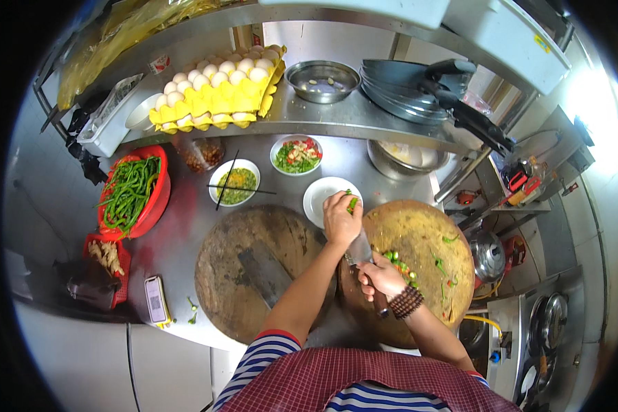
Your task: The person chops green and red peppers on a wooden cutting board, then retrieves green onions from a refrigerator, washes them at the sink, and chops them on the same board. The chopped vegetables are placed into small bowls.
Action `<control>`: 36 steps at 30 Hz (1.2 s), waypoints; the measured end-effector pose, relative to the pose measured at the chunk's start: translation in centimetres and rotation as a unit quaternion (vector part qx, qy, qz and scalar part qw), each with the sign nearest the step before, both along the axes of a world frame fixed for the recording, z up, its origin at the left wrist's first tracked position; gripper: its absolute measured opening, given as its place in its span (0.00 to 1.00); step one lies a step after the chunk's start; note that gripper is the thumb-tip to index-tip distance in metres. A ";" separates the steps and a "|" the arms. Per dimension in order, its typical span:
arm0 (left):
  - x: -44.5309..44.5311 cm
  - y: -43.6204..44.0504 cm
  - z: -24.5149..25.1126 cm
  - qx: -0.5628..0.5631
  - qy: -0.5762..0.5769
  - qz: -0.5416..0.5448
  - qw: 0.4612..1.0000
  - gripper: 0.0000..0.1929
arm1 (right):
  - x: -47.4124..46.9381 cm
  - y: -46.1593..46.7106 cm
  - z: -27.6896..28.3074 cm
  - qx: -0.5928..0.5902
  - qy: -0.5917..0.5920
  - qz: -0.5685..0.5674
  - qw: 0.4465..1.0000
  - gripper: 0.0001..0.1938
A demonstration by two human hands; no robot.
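Observation:
My right hand [383,278], with a beaded bracelet at the wrist, grips the handle of a cleaver [361,249]. Its blade points forward, partly under my left hand [342,219]. That hand is cupped over chopped green chili peppers [352,205] at the right rim of a white bowl [319,198]; its palm is hidden. More chopped green and red chilies [404,269] lie beside my right hand on the right-hand round wooden chopping block [432,226], with stems scattered over it. A second cleaver [265,275] rests on the left chopping block [221,247], partly behind my left forearm.
A red basin of long green chilies [134,190], a red basket with ginger [105,257] and a phone [157,301] are at left. Beyond the blocks stand filled bowls [295,154] and chopsticks [228,180]. The shelf above bears egg trays [211,100] and stacked pans [407,92].

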State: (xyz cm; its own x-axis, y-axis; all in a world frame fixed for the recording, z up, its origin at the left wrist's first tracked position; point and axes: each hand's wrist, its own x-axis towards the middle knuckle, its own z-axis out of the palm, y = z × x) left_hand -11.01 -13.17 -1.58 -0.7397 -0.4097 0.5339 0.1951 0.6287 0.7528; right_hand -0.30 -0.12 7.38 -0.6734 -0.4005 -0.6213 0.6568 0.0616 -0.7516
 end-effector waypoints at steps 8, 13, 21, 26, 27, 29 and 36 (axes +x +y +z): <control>-8.1 -5.6 -7.1 -0.103 -0.263 -0.001 0.959 0.19 | 0.7 5.0 1.3 0.032 0.002 -0.038 0.999 0.06; -6.2 -4.2 -4.6 -0.252 -0.318 -0.062 0.912 0.23 | 9.2 12.8 2.1 0.173 0.153 -0.114 0.966 0.09; 10.0 -0.8 3.5 -0.311 -0.127 -0.496 0.801 0.57 | 22.6 15.4 -2.5 0.060 0.009 -0.335 0.940 0.06; 10.3 2.1 3.5 -0.302 -0.126 -0.429 0.842 0.60 | 23.2 14.1 -5.4 0.002 0.017 -0.343 0.939 0.06; 9.7 3.3 3.2 -0.305 -0.124 -0.419 0.846 0.59 | 22.8 13.8 -5.7 -0.010 0.007 -0.365 0.931 0.06; 9.7 6.0 2.4 -0.278 -0.132 -0.431 0.848 0.50 | 21.8 13.2 -6.0 -0.038 0.014 -0.356 0.934 0.05; 14.8 12.9 1.4 -0.308 -0.150 -0.395 0.852 0.35 | 21.2 12.1 -6.0 -0.016 0.024 -0.352 0.935 0.05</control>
State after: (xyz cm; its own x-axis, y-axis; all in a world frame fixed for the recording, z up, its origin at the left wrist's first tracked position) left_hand 3.81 -0.30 -0.19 -0.7963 0.5691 0.2051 0.5971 0.6849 0.4176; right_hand 20.94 12.00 1.34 -0.8043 0.1349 -0.5786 0.4910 -0.3975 -0.7752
